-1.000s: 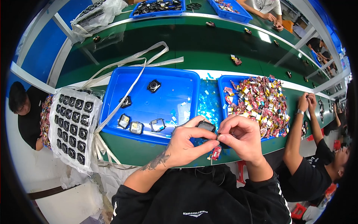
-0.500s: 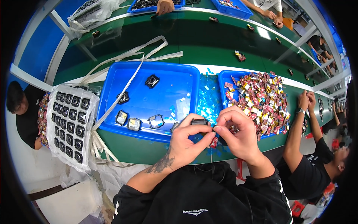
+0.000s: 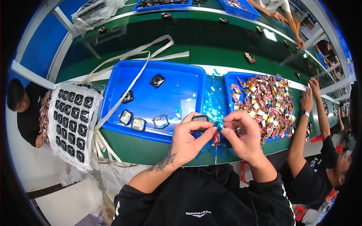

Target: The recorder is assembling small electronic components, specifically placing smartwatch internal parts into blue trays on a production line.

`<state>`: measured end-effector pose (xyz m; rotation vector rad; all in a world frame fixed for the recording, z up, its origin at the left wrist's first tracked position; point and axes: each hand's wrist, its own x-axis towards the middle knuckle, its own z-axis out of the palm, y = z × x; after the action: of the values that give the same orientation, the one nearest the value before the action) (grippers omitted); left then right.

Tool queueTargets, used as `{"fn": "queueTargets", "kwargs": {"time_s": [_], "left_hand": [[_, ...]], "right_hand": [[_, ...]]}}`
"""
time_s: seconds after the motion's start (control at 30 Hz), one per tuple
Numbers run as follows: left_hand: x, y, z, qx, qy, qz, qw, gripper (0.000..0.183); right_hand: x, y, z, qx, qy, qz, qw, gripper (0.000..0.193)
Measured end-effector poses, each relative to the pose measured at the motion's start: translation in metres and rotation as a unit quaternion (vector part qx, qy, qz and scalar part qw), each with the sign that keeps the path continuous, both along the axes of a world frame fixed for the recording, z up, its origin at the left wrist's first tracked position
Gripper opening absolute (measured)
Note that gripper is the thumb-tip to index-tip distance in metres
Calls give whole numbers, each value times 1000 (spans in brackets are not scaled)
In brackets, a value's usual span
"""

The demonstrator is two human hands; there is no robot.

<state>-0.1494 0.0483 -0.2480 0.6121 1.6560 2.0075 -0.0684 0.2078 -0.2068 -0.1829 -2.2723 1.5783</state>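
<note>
My left hand [image 3: 187, 142] grips a small black squarish casing [image 3: 200, 119] between thumb and fingers, over the front edge of the bench. A small dark part [image 3: 216, 124] sticks up at the left thumb tip. Just below hangs a little red circuit board [image 3: 216, 138]. Close by on the right, my right hand [image 3: 244, 135] is curled in a pinch, with a tiny pale-blue bit [image 3: 222, 127] at its fingertips, too small to name. Behind the left hand, a blue tray [image 3: 175, 94] holds several black casings [image 3: 157, 80], some showing pale insides.
A second blue tray [image 3: 230, 81] is heaped with red circuit boards [image 3: 267, 105]. Blue film scraps [image 3: 213, 98] litter the strip between trays. White straps [image 3: 151, 55] cross the left tray. A sheet of casings [image 3: 71, 124] lies left. Co-workers' arms [image 3: 303, 124] are at right.
My right fingertips have drawn slightly away from the left hand, and the casing has tilted to show more of its face. Across the belt, a co-worker's hand has left a small part behind.
</note>
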Motion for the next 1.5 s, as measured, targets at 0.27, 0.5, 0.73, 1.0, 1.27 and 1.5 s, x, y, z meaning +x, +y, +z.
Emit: {"fn": "queueTargets", "kwargs": {"time_s": [0.27, 0.5, 0.73, 1.0, 1.27, 1.5], "left_hand": [[3, 0, 0, -41, 56, -3, 998, 14], [2, -4, 2, -34, -30, -42, 998, 15], [-1, -5, 0, -1, -91, -21, 996, 13], [-5, -10, 0, 30, -190, -125, 973, 12], [3, -8, 14, 36, -166, -24, 985, 39], [-17, 13, 22, 206, -262, 214, 918, 33]], "right_hand": [[-5, 5, 0, 98, -2, 48, 994, 12], [-8, 1, -6, 353, 128, 31, 926, 21], [-9, 15, -3, 238, 28, -9, 971, 19], [-9, 14, -3, -31, -1, 162, 986, 20], [12, 4, -25, -317, 69, 68, 944, 9], [37, 14, -7, -70, 25, 51, 996, 13]]}}
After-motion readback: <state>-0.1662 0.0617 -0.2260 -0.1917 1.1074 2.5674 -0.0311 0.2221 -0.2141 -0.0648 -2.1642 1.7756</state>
